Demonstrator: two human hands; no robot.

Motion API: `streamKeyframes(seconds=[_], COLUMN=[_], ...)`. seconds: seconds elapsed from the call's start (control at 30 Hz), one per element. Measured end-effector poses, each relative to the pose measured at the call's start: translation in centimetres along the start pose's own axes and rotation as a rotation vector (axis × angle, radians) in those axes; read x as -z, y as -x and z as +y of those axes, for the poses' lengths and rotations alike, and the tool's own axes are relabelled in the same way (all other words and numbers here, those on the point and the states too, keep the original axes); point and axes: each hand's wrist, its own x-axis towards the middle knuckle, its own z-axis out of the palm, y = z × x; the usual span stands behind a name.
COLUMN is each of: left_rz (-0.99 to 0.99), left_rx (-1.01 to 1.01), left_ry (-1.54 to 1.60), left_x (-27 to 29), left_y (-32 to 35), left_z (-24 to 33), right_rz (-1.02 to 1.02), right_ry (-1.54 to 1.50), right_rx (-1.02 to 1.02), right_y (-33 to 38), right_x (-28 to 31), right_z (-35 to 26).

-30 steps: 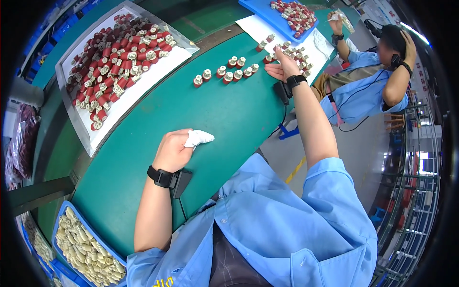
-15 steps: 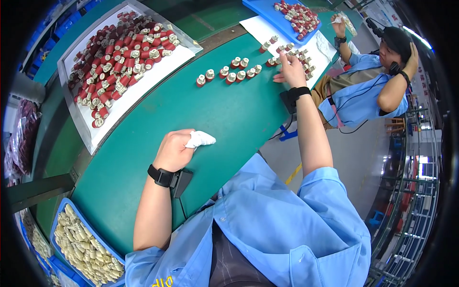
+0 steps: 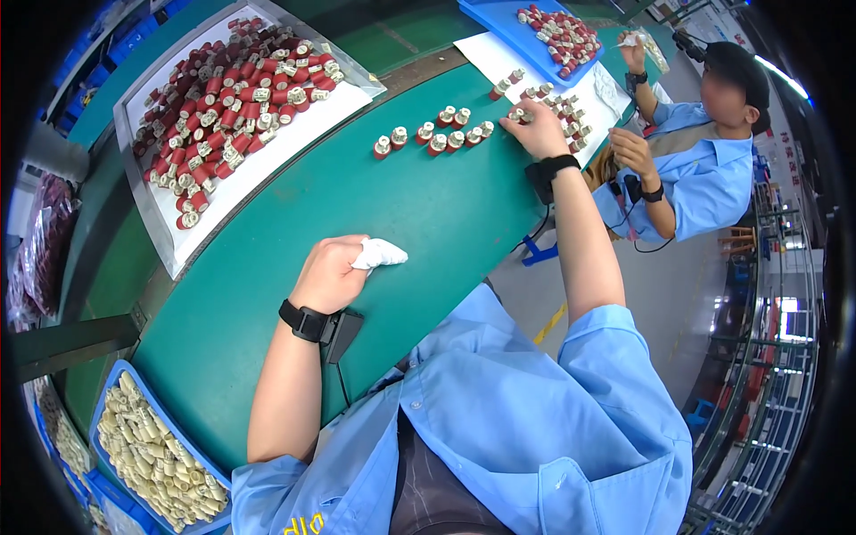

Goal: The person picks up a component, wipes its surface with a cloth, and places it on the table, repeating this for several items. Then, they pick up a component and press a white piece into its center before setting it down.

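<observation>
My left hand (image 3: 330, 275) is closed over the green tabletop, gripping a white cloth (image 3: 382, 254) that pokes out past the thumb. At the far right of the table, my right hand (image 3: 539, 135) has its fingers closed round a small red cylinder with a cream top (image 3: 519, 116); part of it is hidden by the fingers. Several similar red cylinders (image 3: 455, 140) stand upright to the left of that hand. Others (image 3: 571, 114) stand just beyond it on a white sheet (image 3: 477, 49).
A metal-edged tray (image 3: 152, 214) heaped with red cylinders lies at the upper left. A blue tray (image 3: 490, 31) of them sits at the far end. A blue bin (image 3: 116, 374) of cream parts is at the lower left. A co-worker (image 3: 687, 169) is at the right.
My right hand has drawn slightly nearer, and its spread fingers have closed on a red cylinder. My left hand keeps the cloth. The co-worker's arm has come down from the head.
</observation>
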Motion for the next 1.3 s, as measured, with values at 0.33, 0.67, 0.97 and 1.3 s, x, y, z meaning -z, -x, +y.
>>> streamKeyframes(seconds=[0.33,0.67,0.97,1.3], left_rz=[0.204,0.2,0.071,-0.379], left_rx=[0.315,0.044,-0.01,-0.268], left_ry=[0.325,0.269,0.232,-0.022], left_x=[0.8,0.7,1.0,-3.1], left_y=[2.1,2.5,2.8,-0.1], left_z=[-2.8,-3.5,-2.1,1.0], right_rz=[-0.497,-0.287,-0.083,-0.155], right_ry=[-0.569,-0.532,-0.674,-0.794], right_rx=[0.151,0.242,0.347,0.263], right_y=[15.2,18.4,19.3,18.7], right_x=[2.3,-1.6,-4.1,-1.9], right_z=[-15.1,-14.8,-13.0,-14.2])
